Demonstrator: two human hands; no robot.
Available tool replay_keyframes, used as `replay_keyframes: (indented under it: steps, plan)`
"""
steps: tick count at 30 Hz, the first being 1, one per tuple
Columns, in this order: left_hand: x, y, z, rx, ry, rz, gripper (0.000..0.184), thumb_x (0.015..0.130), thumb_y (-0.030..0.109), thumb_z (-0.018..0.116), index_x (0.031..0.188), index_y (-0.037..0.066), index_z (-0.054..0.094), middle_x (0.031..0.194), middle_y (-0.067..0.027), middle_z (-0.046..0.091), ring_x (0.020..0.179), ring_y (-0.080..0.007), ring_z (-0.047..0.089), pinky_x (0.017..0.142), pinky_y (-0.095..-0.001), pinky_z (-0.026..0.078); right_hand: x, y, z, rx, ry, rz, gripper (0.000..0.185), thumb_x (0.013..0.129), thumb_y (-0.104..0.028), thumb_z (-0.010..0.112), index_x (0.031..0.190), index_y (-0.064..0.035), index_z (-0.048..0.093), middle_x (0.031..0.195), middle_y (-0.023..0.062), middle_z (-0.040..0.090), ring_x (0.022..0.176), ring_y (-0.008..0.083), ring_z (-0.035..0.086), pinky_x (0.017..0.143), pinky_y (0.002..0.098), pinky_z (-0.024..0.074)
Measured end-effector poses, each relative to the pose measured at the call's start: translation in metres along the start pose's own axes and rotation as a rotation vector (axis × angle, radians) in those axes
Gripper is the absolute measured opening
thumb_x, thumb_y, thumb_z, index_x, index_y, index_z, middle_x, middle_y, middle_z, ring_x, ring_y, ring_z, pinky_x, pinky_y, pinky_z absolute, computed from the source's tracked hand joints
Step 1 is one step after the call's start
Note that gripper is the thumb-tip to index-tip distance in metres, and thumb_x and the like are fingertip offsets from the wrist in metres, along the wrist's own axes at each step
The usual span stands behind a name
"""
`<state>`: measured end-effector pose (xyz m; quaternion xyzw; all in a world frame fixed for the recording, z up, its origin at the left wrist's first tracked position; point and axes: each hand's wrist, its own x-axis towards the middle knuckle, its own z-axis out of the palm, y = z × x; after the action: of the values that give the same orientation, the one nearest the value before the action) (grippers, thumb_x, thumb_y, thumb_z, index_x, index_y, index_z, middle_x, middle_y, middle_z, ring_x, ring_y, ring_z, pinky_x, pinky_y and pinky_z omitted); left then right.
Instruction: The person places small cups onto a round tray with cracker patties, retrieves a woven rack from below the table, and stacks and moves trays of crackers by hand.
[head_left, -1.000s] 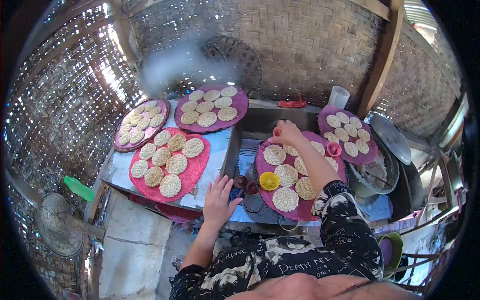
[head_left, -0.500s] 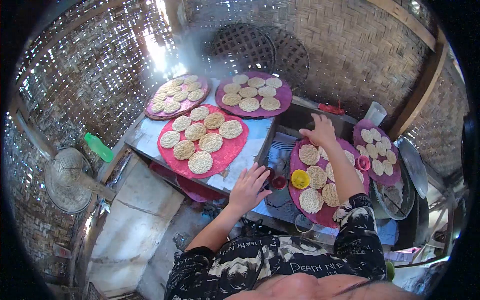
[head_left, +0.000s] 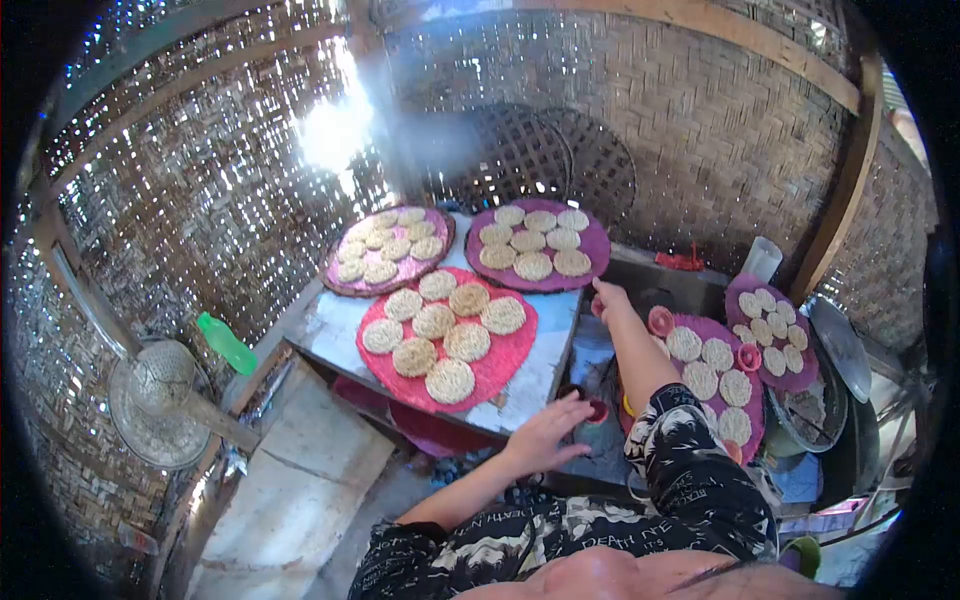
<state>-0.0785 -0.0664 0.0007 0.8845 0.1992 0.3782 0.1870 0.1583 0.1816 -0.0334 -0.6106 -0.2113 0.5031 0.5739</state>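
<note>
My right hand [head_left: 611, 300] is stretched forward, its fingers curled at the near right rim of a round purple tray [head_left: 487, 262] bearing several pale round discs with a stringy texture; whether anything is between the fingers is hidden. My left hand [head_left: 545, 436] hovers with fingers apart, beside a small red cup [head_left: 598, 411]. In the middle lies a pink-red round mat [head_left: 520, 362] with several more discs. Under my right forearm is another purple mat [head_left: 745, 395] with discs. Small pink rings [head_left: 660, 320] and a partly hidden yellow ring [head_left: 628, 403] sit around it.
A second purple tray [head_left: 335, 262] of discs stands at the back left, and a smaller purple mat [head_left: 790, 372] at the right, over a metal pot [head_left: 835, 400]. A green bottle [head_left: 228, 345] is at left. Woven walls [head_left: 700, 120] surround the work surface.
My right hand has moved left, from above the right-hand mat to the back purple tray's rim, and its fingers have curled. The view has tilted up. My left hand stays open near the red cup.
</note>
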Motion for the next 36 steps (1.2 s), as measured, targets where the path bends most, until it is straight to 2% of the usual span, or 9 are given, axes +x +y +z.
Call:
replay_keyframes:
  steps: [3,11,15,16,19,22,24,29,36]
  plan:
    - [-0.005,-0.011,0.002,-0.034,-0.039,0.041,0.059,0.072,0.027,0.068,0.121,0.007,0.044,0.121,-0.0123,0.048,0.119,-0.0292,0.040,0.093,-0.0378,0.039,0.018,-0.006,0.018,0.117,0.085,0.089,0.027,0.081,-0.032,0.060,0.069,-0.0088,0.053,0.053,0.0013,0.038,0.037,0.0140,0.036,0.032,0.0313,0.0271]
    - [-0.004,-0.015,-0.011,-0.168,-0.120,0.058,0.056,0.073,0.019,0.067,0.121,0.005,0.042,0.125,-0.0132,0.044,0.122,-0.0303,0.036,0.095,-0.0373,0.038,0.035,-0.016,0.043,0.537,0.202,-0.045,0.015,0.076,-0.013,0.066,0.083,-0.0016,0.060,0.083,0.0076,0.059,0.066,0.0195,0.055,0.052,0.0357,0.0446]
    - [-0.002,-0.017,-0.015,-0.224,-0.135,0.036,0.056,0.072,0.017,0.067,0.121,0.004,0.043,0.125,-0.0142,0.043,0.122,-0.0310,0.035,0.095,-0.0372,0.037,0.040,-0.021,0.044,0.806,-0.036,-0.090,0.022,0.081,-0.007,0.056,0.102,-0.0034,0.054,0.095,0.0112,0.057,0.080,0.0256,0.058,0.064,0.0415,0.0497]
    - [-0.001,-0.017,-0.015,-0.227,-0.144,0.036,0.056,0.072,0.017,0.068,0.120,0.004,0.043,0.125,-0.0145,0.043,0.122,-0.0311,0.035,0.095,-0.0372,0.037,0.030,-0.026,0.043,0.736,-0.048,-0.095,0.027,0.084,-0.003,0.047,0.111,-0.0030,0.049,0.105,0.0113,0.055,0.094,0.0268,0.055,0.079,0.0451,0.0483]
    - [0.003,-0.015,-0.016,-0.252,-0.146,0.048,0.056,0.072,0.017,0.068,0.120,0.003,0.043,0.123,-0.0153,0.044,0.122,-0.0318,0.036,0.095,-0.0374,0.037,0.019,-0.024,0.044,0.638,-0.011,-0.217,0.030,0.082,-0.001,0.049,0.112,-0.0030,0.048,0.106,0.0116,0.054,0.094,0.0257,0.056,0.076,0.0439,0.0491]
    - [0.006,-0.016,-0.012,-0.249,-0.142,0.057,0.052,0.070,0.014,0.070,0.115,0.001,0.047,0.120,-0.0171,0.047,0.120,-0.0340,0.038,0.095,-0.0383,0.037,-0.005,-0.031,0.044,0.739,0.058,-0.228,0.042,0.076,-0.001,0.054,0.116,-0.0044,0.043,0.096,0.0097,0.055,0.075,0.0204,0.054,0.048,0.0322,0.0381]
    - [0.005,-0.014,-0.011,-0.226,-0.149,0.045,0.049,0.070,0.014,0.069,0.113,0.001,0.049,0.118,-0.0171,0.048,0.119,-0.0336,0.039,0.095,-0.0380,0.037,-0.028,-0.044,0.036,0.810,0.011,-0.279,0.034,0.076,-0.003,0.054,0.110,-0.0054,0.048,0.095,0.0096,0.055,0.077,0.0207,0.054,0.049,0.0331,0.0386]
    - [0.005,-0.012,-0.009,-0.183,-0.154,0.020,0.045,0.070,0.013,0.069,0.110,0.002,0.051,0.117,-0.0164,0.049,0.119,-0.0330,0.039,0.095,-0.0380,0.037,-0.107,-0.096,-0.024,0.791,-0.068,-0.440,0.017,0.079,-0.004,0.051,0.096,-0.0042,0.052,0.092,0.0089,0.057,0.080,0.0237,0.058,0.059,0.0393,0.0489]
    - [0.003,-0.006,-0.007,-0.142,-0.071,-0.009,0.045,0.066,0.011,0.071,0.106,0.003,0.054,0.113,-0.0156,0.053,0.115,-0.0335,0.044,0.092,-0.0377,0.040,-0.239,-0.120,-0.169,0.683,0.017,-0.527,0.027,0.086,-0.011,0.049,0.111,-0.0021,0.049,0.107,0.0110,0.056,0.095,0.0227,0.056,0.086,0.0369,0.0447]
